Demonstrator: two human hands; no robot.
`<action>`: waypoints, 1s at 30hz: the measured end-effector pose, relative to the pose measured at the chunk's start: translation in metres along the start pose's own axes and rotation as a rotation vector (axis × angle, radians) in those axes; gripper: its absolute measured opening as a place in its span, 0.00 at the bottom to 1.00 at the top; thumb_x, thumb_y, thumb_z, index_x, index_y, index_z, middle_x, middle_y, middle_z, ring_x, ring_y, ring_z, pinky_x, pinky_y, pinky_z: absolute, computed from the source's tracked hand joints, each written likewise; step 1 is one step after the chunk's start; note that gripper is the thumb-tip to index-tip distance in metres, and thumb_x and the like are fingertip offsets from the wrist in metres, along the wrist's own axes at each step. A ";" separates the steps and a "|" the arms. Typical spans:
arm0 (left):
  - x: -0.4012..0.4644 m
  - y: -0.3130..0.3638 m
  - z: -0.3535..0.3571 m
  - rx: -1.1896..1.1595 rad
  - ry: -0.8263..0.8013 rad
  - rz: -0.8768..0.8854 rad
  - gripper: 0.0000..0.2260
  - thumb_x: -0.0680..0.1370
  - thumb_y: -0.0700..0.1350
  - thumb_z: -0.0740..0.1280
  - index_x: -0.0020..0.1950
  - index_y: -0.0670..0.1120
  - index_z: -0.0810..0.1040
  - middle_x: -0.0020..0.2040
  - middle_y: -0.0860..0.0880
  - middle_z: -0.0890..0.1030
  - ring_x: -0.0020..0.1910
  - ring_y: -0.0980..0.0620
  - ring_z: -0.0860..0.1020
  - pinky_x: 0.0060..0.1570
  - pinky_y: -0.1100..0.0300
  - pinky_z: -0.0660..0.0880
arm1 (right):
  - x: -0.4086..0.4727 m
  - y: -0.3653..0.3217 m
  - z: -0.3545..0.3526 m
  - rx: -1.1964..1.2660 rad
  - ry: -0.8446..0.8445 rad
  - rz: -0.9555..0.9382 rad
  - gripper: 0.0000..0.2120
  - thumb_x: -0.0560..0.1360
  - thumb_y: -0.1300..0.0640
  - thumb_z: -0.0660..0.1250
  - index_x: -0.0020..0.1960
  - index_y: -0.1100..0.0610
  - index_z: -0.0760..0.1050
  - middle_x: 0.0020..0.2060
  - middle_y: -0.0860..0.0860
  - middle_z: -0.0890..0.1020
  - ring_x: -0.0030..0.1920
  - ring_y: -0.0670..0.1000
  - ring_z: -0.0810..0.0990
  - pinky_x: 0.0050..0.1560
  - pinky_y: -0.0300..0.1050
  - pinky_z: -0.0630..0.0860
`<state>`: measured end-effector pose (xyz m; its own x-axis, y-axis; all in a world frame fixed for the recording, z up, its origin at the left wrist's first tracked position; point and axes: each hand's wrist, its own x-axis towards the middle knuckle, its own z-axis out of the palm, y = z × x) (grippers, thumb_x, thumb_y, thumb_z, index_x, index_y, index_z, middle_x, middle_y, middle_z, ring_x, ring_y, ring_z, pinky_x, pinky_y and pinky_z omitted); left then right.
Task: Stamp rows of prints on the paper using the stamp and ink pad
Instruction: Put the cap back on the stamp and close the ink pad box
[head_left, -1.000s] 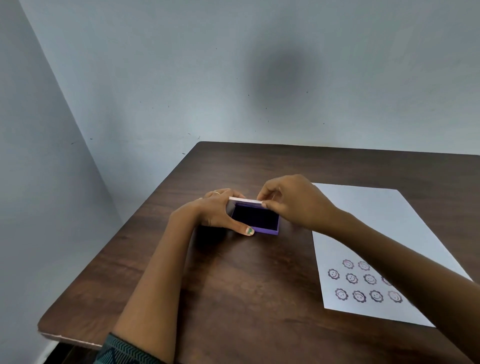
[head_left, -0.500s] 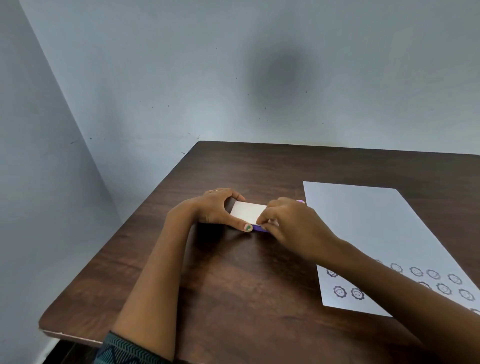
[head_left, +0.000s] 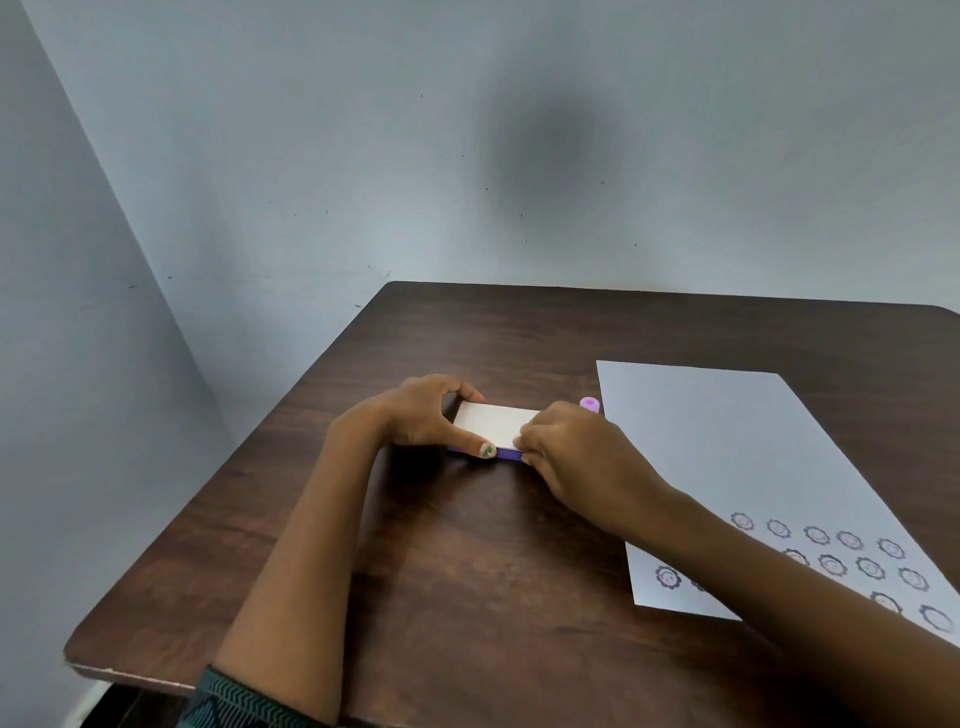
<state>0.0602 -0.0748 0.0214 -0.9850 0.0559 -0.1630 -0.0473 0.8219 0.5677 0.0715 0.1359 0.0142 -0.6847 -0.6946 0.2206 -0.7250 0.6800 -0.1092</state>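
Left thumb (head_left: 480, 448) lies along the near edge of the ink pad (head_left: 493, 426), nail toward the purple base; the left fingers (head_left: 457, 388) curl over the far edge. So the left hand (head_left: 415, 415) grips the pad across its width, pinning it to the table (head_left: 467, 545). Right fingertips (head_left: 524, 441) are curled onto the pad's right end, pinching the white lid (head_left: 496, 423) against the base at that corner; the right hand (head_left: 576, 452) hides the rest of that end.

Lid lies flat over the pad, white face up, purple base showing only as a strip along the near side. My read: the pad is being shut, or the lid seated.

To do it well: keep the left grip steady so the base does not skid on the smooth wood. Press down at the right corner, then run along the near edge to be sure the lid seats evenly. Keep fingers off the inked face.

Stamp (head_left: 589, 404) stands just past the right hand, small, lilac, near the paper's left edge; whether it touches the paper I cannot tell. Neither hand holds it.

Paper (head_left: 727, 441) lies to the right, well apart from the pad. Prints (head_left: 831, 564) sit in rows at its near end, partly hidden by the right forearm; the far part is blank. Judging by that, more rows could fit.
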 end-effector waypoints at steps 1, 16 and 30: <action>0.000 0.001 0.001 0.000 0.004 0.009 0.28 0.63 0.58 0.77 0.60 0.57 0.74 0.62 0.52 0.73 0.58 0.50 0.71 0.59 0.53 0.72 | 0.000 -0.001 0.002 -0.017 -0.005 0.000 0.09 0.78 0.61 0.60 0.52 0.57 0.78 0.51 0.54 0.81 0.54 0.50 0.74 0.68 0.56 0.64; -0.008 0.008 0.024 -0.019 0.126 0.098 0.33 0.61 0.62 0.76 0.64 0.61 0.73 0.68 0.54 0.72 0.69 0.51 0.65 0.70 0.47 0.62 | -0.008 -0.003 0.017 -0.039 0.077 0.010 0.12 0.78 0.66 0.54 0.49 0.60 0.77 0.49 0.55 0.80 0.55 0.52 0.73 0.73 0.66 0.43; -0.007 0.015 0.034 0.174 0.081 0.160 0.32 0.70 0.61 0.70 0.72 0.60 0.62 0.72 0.59 0.63 0.70 0.56 0.59 0.70 0.53 0.59 | -0.010 0.003 0.002 -0.242 -0.074 -0.266 0.13 0.76 0.69 0.55 0.58 0.66 0.72 0.55 0.64 0.78 0.56 0.61 0.75 0.57 0.57 0.74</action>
<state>0.0715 -0.0443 0.0037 -0.9881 0.1536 -0.0128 0.1330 0.8920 0.4320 0.0760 0.1449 0.0092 -0.4846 -0.8637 0.1386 -0.8459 0.5031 0.1772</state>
